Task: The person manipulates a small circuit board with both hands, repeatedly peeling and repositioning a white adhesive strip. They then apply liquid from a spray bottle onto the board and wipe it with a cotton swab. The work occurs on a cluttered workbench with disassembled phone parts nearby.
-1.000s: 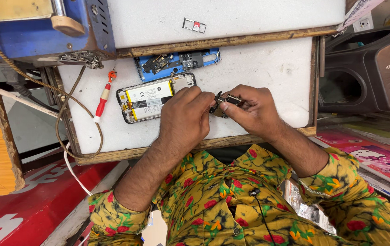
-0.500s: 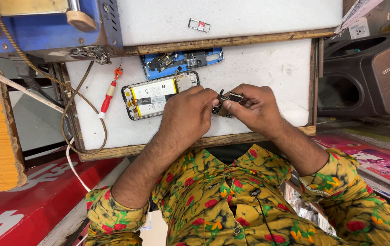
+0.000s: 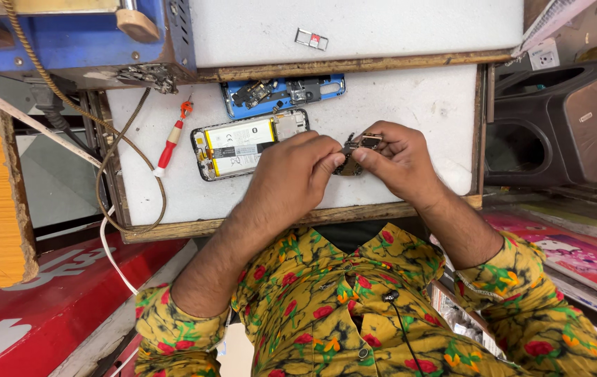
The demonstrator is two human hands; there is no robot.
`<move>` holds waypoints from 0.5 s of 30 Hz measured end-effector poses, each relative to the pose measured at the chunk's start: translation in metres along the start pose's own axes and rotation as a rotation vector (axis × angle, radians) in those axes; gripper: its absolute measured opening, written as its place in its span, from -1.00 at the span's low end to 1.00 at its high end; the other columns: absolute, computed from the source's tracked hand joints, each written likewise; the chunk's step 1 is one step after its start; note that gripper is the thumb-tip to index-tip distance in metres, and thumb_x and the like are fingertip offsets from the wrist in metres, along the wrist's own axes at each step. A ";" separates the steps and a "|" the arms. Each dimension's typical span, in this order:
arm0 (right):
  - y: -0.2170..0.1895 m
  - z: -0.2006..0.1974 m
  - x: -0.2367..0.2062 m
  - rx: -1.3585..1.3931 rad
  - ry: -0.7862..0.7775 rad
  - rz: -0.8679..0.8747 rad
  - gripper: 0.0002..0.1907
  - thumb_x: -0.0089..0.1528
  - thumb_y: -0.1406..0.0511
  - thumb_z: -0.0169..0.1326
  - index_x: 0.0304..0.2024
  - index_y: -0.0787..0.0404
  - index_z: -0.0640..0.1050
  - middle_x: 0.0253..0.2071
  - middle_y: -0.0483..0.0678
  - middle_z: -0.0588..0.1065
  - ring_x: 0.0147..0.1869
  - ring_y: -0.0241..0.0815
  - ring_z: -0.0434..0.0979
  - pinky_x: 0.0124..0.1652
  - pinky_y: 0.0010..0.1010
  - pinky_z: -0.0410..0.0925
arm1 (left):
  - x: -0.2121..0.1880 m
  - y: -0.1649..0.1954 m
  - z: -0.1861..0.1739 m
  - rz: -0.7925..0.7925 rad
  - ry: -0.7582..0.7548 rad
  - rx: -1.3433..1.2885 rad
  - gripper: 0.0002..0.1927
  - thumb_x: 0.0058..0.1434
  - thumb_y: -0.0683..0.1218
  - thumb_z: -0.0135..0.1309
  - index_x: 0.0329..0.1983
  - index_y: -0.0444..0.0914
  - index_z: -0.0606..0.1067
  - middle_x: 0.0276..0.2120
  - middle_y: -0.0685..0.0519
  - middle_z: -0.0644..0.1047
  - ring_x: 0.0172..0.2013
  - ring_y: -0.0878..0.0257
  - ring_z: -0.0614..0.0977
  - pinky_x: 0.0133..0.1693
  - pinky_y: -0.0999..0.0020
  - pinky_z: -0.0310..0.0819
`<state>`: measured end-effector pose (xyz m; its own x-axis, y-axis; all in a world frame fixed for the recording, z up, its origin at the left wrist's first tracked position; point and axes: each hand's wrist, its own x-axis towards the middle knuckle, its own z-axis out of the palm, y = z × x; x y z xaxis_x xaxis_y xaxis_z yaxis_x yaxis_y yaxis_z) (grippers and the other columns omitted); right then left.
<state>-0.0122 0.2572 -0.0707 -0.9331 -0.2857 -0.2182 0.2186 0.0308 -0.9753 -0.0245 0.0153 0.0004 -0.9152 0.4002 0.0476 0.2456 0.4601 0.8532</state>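
Since half a second ago, your hands are sitting almost exactly where they were, over the near right part of the white work board (image 3: 417, 91); only your head is drifting a little, so the bench is sliding slightly in view. You are still pinching the small circuit part (image 3: 358, 145) between both hands, keeping it lifted just off the board so you are seeing both of its faces.

Your left hand (image 3: 291, 174) is closing thumb and forefinger on the part's near left end, while your right hand (image 3: 399, 160) is gripping the far right end with its fingertips curled over it. Holding it at both ends seems to be steadying something that small against twisting.

The opened phone (image 3: 249, 143), battery facing up, is lying just left of your left hand, close enough for you to be going back to it without reaching. Its blue inner frame (image 3: 284, 92) is resting just beyond it, against the board's wooden lip. The red-handled screwdriver (image 3: 171, 139) is lying further left, apart from the phone, out from under your wrists. A small card tray (image 3: 311, 39) is sitting on the upper white shelf (image 3: 417, 28), well away from your hands, where it is not getting knocked.
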 end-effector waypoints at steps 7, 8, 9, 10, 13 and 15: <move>0.004 -0.011 0.009 0.258 -0.013 -0.017 -0.86 0.38 0.35 0.17 -0.16 0.32 0.50 -0.23 -0.05 0.55 -0.15 -0.36 0.53 -0.11 -0.47 0.44 | -0.015 0.034 -0.016 0.159 0.162 0.018 -0.87 0.38 -0.16 0.12 -0.05 -0.27 0.55 -0.27 -0.04 0.56 -0.25 0.00 0.63 -0.20 0.12 0.52; 0.003 -0.012 0.012 0.264 -0.016 -0.012 -0.86 0.37 0.34 0.16 -0.17 0.31 0.49 -0.21 -0.02 0.58 -0.14 -0.32 0.56 -0.08 -0.44 0.47 | -0.019 0.039 -0.017 0.210 0.165 0.029 -0.84 0.38 -0.17 0.11 -0.01 -0.27 0.55 -0.25 -0.03 0.56 -0.23 0.00 0.63 -0.18 0.11 0.53; 0.003 -0.011 0.014 0.271 -0.024 -0.008 -0.86 0.37 0.34 0.16 -0.17 0.31 0.48 -0.20 0.02 0.60 -0.12 -0.28 0.59 -0.06 -0.40 0.49 | -0.026 0.045 -0.018 0.314 0.065 -0.003 -0.74 0.31 -0.19 0.12 0.06 -0.29 0.55 -0.25 -0.02 0.57 -0.25 0.01 0.62 -0.19 0.10 0.53; 0.003 -0.010 0.016 0.294 -0.027 -0.018 -0.86 0.38 0.34 0.15 -0.16 0.31 0.48 -0.19 0.04 0.59 -0.11 -0.26 0.59 -0.04 -0.37 0.49 | -0.035 0.050 -0.018 0.414 -0.035 -0.035 -0.62 0.24 -0.20 0.13 0.14 -0.30 0.55 -0.25 0.00 0.57 -0.27 0.02 0.62 -0.20 0.10 0.53; 0.004 -0.004 0.022 0.365 -0.022 -0.034 -0.86 0.39 0.35 0.15 -0.13 0.31 0.48 -0.17 0.08 0.59 -0.10 -0.20 0.60 -0.01 -0.28 0.51 | -0.058 0.069 0.004 0.563 -0.480 -0.334 -0.82 0.29 -0.02 0.10 -0.10 -0.16 0.49 -0.26 0.05 0.55 -0.19 0.09 0.63 -0.13 0.18 0.55; 0.005 0.001 0.024 0.406 0.000 -0.015 -0.86 0.39 0.35 0.15 -0.12 0.31 0.47 -0.16 0.11 0.58 -0.11 -0.15 0.62 -0.02 -0.23 0.52 | -0.063 0.070 0.019 0.740 -0.570 -0.338 -0.76 0.42 -0.08 -0.02 0.08 -0.27 0.43 -0.11 0.03 0.51 -0.06 0.12 0.61 0.03 0.26 0.54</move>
<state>-0.0335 0.2497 -0.0808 -0.9372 -0.2829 -0.2039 0.2995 -0.3539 -0.8860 0.0567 0.0377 0.0471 -0.2554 0.8573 0.4470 0.5075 -0.2747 0.8167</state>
